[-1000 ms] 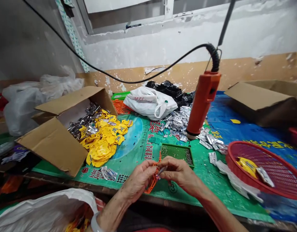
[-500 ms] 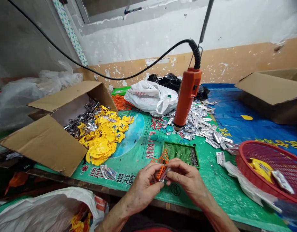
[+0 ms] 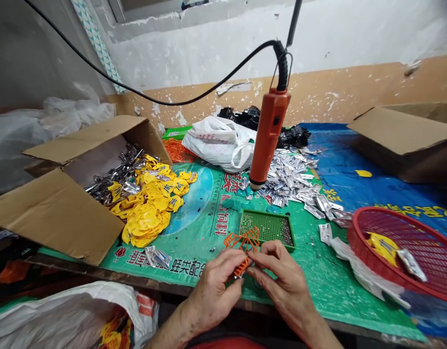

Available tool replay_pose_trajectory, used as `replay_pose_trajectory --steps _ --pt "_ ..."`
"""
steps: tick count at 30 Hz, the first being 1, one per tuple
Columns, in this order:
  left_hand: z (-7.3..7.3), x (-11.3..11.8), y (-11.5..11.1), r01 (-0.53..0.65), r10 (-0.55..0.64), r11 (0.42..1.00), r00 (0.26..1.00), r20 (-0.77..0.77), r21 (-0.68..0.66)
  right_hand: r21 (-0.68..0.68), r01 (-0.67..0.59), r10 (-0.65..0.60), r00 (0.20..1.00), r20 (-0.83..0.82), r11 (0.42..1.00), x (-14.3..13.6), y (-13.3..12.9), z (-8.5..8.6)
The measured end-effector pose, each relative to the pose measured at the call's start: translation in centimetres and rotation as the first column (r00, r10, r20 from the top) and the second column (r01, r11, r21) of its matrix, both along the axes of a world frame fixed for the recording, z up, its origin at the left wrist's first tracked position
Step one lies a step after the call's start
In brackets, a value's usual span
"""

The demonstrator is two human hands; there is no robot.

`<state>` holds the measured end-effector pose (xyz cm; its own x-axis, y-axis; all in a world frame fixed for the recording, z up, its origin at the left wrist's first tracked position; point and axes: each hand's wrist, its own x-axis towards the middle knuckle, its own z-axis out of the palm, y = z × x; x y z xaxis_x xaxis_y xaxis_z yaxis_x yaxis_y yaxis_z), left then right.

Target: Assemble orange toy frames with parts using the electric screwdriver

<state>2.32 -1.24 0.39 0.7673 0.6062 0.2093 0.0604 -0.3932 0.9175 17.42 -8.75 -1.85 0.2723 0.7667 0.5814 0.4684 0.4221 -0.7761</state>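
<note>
My left hand (image 3: 218,287) pinches an orange slotted plastic piece (image 3: 241,267) with a small shiny silver part at its lower end. The fingertips of my right hand (image 3: 283,274) are closed against the piece's right side; whether they hold a separate small part is hidden. Loopy orange plastic (image 3: 241,238) sticks up just beyond my fingers. Right behind it lies a green mesh tray (image 3: 254,219) with small dark bits at its right end. Above the table hangs an orange-red power screwdriver (image 3: 269,138) on a black cable, touched by neither hand.
Silver pieces (image 3: 286,172) lie heaped behind the tray. At left, a tipped cardboard box (image 3: 59,213) spills metal parts and yellow plastic pieces (image 3: 146,220). A red basket (image 3: 357,220) stands at right, and a white bag (image 3: 216,143) at the back. Below left is an open sack (image 3: 74,305).
The silver part between my hands has turned and now shows under the orange piece. My right fingers have shifted upward along it. The view has moved slightly, so the surroundings appear farther left.
</note>
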Motion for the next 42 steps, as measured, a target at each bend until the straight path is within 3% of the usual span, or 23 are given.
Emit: replay_pose_trajectory --steps 3,8,11,14,19,23,33,42 --pt "-0.5 -0.3 -0.1 0.046 -0.043 0.995 0.999 -0.033 0.084 0.014 0.02 -0.022 0.987 0.158 1.0 0.1 -0.5 0.5" --pt "-1.2 -0.6 -0.1 0.076 -0.064 0.977 0.996 -0.069 0.199 0.025 0.02 -0.024 0.988 0.154 0.999 0.3 -1.0 0.4" --pt "-1.2 -0.7 0.0 0.103 -0.078 0.938 0.993 -0.089 0.332 0.044 0.024 -0.03 0.989 0.144 0.999 0.3 -1.2 0.1" --pt "-0.9 -0.7 0.1 0.124 -0.096 0.858 0.992 -0.08 0.499 0.073 0.037 -0.049 0.984 0.173 0.997 0.3 -1.5 -0.4" --pt "-0.5 -0.8 0.1 0.164 -0.119 0.666 0.986 -0.114 0.728 0.13 0.143 -0.176 0.938 0.299 0.981 0.0 -2.3 -1.8" --pt "-0.6 -0.6 0.1 0.161 -0.105 0.613 0.987 -0.122 0.773 0.124 0.175 -0.208 0.915 0.347 0.977 0.0 -2.8 -2.4" --pt "-0.3 -0.7 0.1 0.167 -0.101 0.574 0.986 -0.133 0.802 0.199 0.194 -0.265 0.855 0.447 0.961 0.1 -2.2 -1.3" --pt "-0.1 -1.1 0.3 0.288 -0.165 0.649 0.957 -0.239 0.705 0.19 0.185 -0.256 0.832 0.492 0.964 0.3 -2.4 -1.0"
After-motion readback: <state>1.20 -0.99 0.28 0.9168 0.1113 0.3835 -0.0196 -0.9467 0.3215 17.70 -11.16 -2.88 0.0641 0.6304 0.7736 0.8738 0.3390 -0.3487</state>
